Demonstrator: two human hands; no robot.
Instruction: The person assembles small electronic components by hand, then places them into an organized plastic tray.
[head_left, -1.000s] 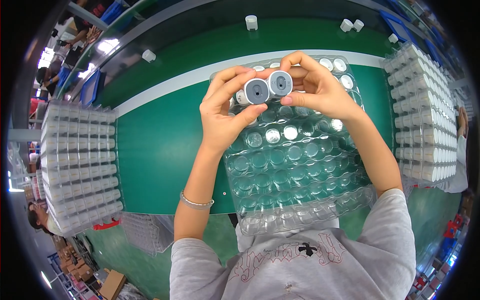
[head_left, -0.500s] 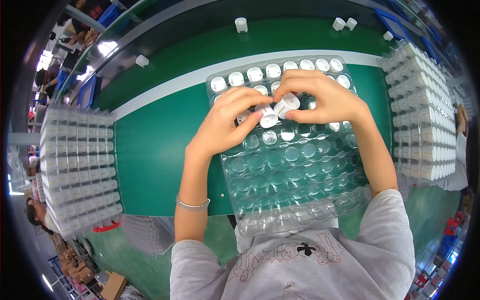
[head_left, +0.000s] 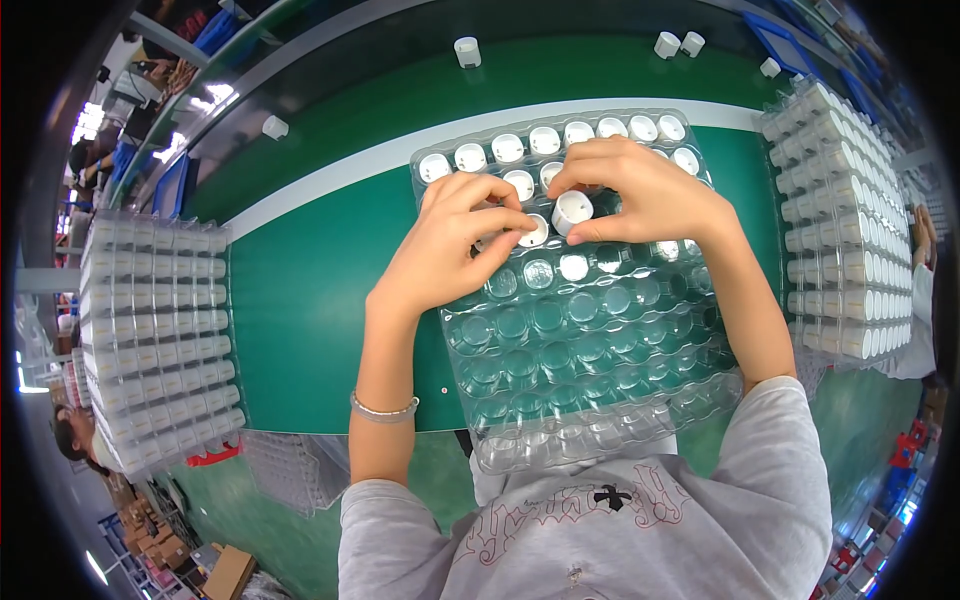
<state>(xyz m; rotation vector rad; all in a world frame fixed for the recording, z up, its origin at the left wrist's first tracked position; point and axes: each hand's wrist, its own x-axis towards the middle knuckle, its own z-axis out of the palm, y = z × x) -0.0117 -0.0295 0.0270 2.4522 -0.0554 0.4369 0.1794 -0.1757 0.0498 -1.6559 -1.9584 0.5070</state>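
Note:
A clear plastic tray (head_left: 590, 370) with rows of round pockets lies in front of me. White cylindrical pieces with flat, lightly marked tops fill its far pockets, such as one white cylinder (head_left: 508, 149) in the farthest row. My left hand (head_left: 450, 235) pinches a white cylinder (head_left: 537, 234) sitting low in a pocket, thumb and forefinger at its rim. Between the thumb and fingers of my right hand (head_left: 640, 195) is another white cylinder (head_left: 573, 213), held just right of the first and higher, its top facing up. My right hand covers some pockets behind it.
Stacked filled trays (head_left: 160, 335) stand at the left of the green table (head_left: 320, 300), and another tall stack (head_left: 845, 230) at the right. Beyond the pale strip (head_left: 340, 180), several loose white cylinders (head_left: 467, 52) stand on a green surface. Other people work at the edges.
The cylinder in my left hand has gone from tilted above the tray to down in a pocket. The right-hand one has turned from tilted to nearly upright.

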